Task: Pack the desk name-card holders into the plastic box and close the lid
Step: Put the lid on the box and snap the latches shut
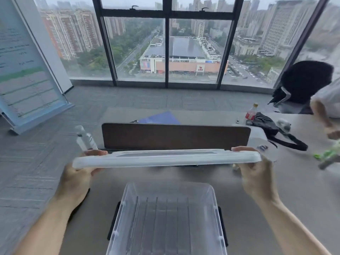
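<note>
Both hands grip lid (166, 159) ends, above open box (166, 218)

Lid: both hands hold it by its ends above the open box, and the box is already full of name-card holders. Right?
Not quite. The head view shows the box empty: only its ribbed clear floor is visible, no name-card holders inside. The rest holds: the left hand and right hand grip the lid by its ends, above the open box.
</note>
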### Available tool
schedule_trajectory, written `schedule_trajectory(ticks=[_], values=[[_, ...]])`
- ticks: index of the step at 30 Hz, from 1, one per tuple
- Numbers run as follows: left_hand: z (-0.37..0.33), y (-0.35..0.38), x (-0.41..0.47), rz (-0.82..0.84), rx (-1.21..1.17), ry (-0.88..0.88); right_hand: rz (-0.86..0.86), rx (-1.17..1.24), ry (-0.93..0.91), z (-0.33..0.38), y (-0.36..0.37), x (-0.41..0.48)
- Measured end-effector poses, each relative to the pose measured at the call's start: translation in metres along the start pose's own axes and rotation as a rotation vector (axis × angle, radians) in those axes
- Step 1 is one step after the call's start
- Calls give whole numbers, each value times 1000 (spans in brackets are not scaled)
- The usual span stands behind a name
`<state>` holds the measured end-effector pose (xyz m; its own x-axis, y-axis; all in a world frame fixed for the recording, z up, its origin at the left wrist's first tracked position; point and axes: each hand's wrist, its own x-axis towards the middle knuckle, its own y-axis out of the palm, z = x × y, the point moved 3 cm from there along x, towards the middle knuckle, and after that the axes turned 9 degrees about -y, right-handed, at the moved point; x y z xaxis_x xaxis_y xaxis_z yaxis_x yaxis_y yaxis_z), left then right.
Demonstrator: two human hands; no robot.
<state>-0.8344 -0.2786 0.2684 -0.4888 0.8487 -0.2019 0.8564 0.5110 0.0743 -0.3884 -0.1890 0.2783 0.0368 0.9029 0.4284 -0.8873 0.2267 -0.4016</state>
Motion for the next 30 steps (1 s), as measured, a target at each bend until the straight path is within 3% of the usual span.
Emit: schedule_trajectory(ticks=[2, 4, 6, 8, 12, 20, 24, 30], values=[[7, -10, 7, 85, -40, -114, 65, -9, 10, 1, 2, -13], [14, -14, 13, 87, -21, -207, 76, 170, 97, 2, 4, -25], [21, -19, 22, 70, 181, -172, 33, 367, 235, 3, 7, -39], [31, -20, 27, 88, 348, -125, -10, 373, 403, -1, 6, -51], [43, -18, 23, 141, 335, -124, -25, 438, 586, -10, 6, -61], [72, -16, 1, -25, 573, -76, 141, -242, 348, -20, 17, -73], [89, -16, -16, -98, 708, -69, 179, -338, 296, -33, 22, -89], [128, -20, -26, -132, 844, -117, 249, -411, 414, -67, 39, -119]])
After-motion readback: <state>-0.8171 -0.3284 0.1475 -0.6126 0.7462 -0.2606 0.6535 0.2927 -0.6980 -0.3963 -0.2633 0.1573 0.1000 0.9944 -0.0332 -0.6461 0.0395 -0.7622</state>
